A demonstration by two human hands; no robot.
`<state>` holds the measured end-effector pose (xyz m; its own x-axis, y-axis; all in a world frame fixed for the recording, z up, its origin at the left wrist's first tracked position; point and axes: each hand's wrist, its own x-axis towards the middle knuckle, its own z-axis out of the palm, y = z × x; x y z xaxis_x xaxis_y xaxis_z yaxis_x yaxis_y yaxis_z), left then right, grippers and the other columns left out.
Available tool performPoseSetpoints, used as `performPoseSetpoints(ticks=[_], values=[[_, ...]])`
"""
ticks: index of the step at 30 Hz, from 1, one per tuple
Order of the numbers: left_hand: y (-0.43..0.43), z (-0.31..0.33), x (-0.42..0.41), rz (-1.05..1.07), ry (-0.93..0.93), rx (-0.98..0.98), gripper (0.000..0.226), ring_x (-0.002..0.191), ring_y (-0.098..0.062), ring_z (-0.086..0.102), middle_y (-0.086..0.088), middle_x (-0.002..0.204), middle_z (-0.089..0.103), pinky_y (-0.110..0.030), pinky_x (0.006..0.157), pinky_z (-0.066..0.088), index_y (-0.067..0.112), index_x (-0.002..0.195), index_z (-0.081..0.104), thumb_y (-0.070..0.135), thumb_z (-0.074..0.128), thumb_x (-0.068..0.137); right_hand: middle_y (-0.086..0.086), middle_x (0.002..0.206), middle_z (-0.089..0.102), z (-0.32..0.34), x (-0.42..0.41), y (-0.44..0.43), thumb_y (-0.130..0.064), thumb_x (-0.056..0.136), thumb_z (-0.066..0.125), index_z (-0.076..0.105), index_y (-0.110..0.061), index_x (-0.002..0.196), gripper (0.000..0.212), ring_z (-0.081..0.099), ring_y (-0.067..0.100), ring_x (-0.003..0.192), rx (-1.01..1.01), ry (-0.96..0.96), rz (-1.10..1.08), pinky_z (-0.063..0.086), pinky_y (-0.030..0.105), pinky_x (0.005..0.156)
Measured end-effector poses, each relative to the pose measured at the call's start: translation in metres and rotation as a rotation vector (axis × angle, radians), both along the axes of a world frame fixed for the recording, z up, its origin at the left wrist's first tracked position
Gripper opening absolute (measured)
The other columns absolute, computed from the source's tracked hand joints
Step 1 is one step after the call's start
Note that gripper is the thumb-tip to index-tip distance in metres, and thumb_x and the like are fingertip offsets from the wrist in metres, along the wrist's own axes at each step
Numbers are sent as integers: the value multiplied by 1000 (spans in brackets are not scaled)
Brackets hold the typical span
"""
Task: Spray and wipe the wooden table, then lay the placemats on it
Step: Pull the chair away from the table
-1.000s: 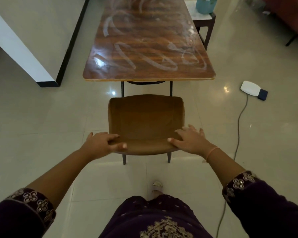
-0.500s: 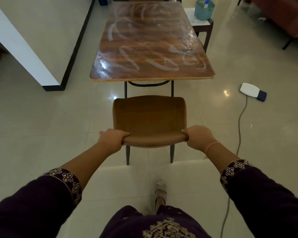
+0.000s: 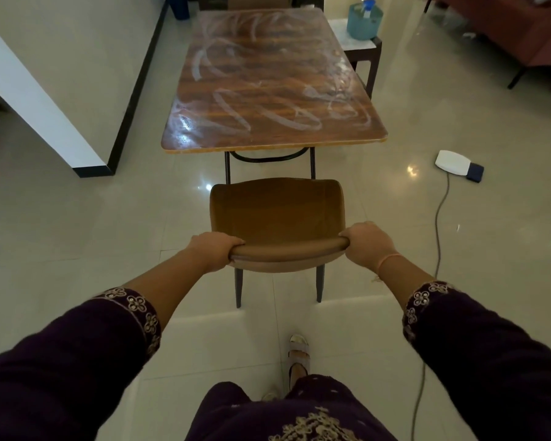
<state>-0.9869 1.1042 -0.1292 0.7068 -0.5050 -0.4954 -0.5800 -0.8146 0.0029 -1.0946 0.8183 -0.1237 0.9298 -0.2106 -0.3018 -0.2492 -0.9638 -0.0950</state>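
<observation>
The wooden table [image 3: 268, 90] stands ahead of me, its glossy brown top covered in curved whitish wipe streaks. A brown padded chair [image 3: 277, 214] stands on the floor between me and the table's near edge. My left hand [image 3: 215, 251] grips the left end of the chair's backrest. My right hand [image 3: 368, 243] grips the right end. A teal bucket [image 3: 363, 22] with a spray bottle [image 3: 367, 6] sticking out sits on a small side table [image 3: 360, 49] at the table's far right corner. No placemats are in view.
A white wall with a black base [image 3: 86, 100] runs along the left. A white and blue power strip [image 3: 457, 163] lies on the tiled floor at right, its cable [image 3: 439, 224] trailing toward me. A reddish sofa [image 3: 528, 30] sits far right. Another chair [image 3: 258, 1] stands behind the table.
Both hands went from resting flat on the chair's backrest to gripping its two ends. The chair and I have drawn back from the table.
</observation>
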Motion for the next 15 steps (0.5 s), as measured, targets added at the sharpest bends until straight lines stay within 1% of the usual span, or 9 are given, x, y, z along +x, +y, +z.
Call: performPoseSetpoints(ticks=[4, 6, 8, 9, 10, 11, 13, 15], values=[[-19, 1, -5, -15, 23, -10, 50, 124, -26, 49, -4, 138, 50, -42, 100, 44, 31, 143, 36, 18, 47, 96, 8, 101, 68, 5, 1, -15, -6, 86, 47, 71, -18, 108, 35, 60, 28, 98, 19, -13, -40, 52, 39, 87], [-19, 0, -6, -13, 32, 2, 50, 123, -26, 49, -4, 138, 50, -42, 101, 44, 31, 143, 36, 17, 47, 96, 6, 101, 67, 4, -2, -14, -8, 86, 48, 69, -18, 108, 33, 60, 26, 98, -20, 0, -23, 51, 38, 88], [-17, -1, -7, -15, 24, 5, 50, 123, -26, 49, -3, 138, 51, -42, 102, 44, 32, 143, 36, 17, 47, 96, 6, 107, 63, 1, -5, -5, -17, 87, 50, 62, -18, 111, 27, 57, 27, 104, -162, 17, 27, 45, 42, 97], [-16, -1, -6, -21, 26, 9, 51, 124, -26, 49, -3, 138, 51, -41, 101, 44, 32, 143, 35, 17, 48, 96, 6, 112, 61, 0, -7, 2, -24, 88, 51, 57, -19, 114, 27, 55, 29, 110, -207, 22, 60, 37, 47, 103], [-16, 0, -6, -29, 29, 9, 51, 123, -25, 50, -3, 137, 51, -40, 101, 44, 31, 143, 35, 17, 48, 96, 6, 117, 59, -1, -8, 9, -31, 89, 51, 53, -20, 117, 30, 52, 30, 115, -215, 18, 96, 31, 51, 106], [-16, 0, -5, -40, 32, 2, 51, 123, -25, 50, -3, 137, 52, -38, 101, 44, 31, 143, 35, 16, 48, 96, 6, 121, 58, -2, -10, 14, -38, 90, 49, 51, -21, 120, 34, 51, 29, 117, -204, -1, 134, 27, 52, 107], [-15, 0, -2, -77, 40, -9, 50, 120, -24, 52, -3, 134, 54, -33, 98, 43, 28, 142, 38, 13, 48, 95, 5, 121, 59, -4, -13, 21, -47, 92, 44, 51, -22, 118, 37, 53, 28, 115, -191, -42, 206, 30, 48, 105], [-12, 4, 2, -105, 50, -3, 49, 116, -22, 54, -3, 130, 58, -31, 94, 43, 28, 141, 41, 12, 48, 95, 4, 114, 62, -5, -14, 26, -48, 94, 41, 53, -21, 111, 34, 56, 27, 110, -178, -70, 218, 32, 46, 103]])
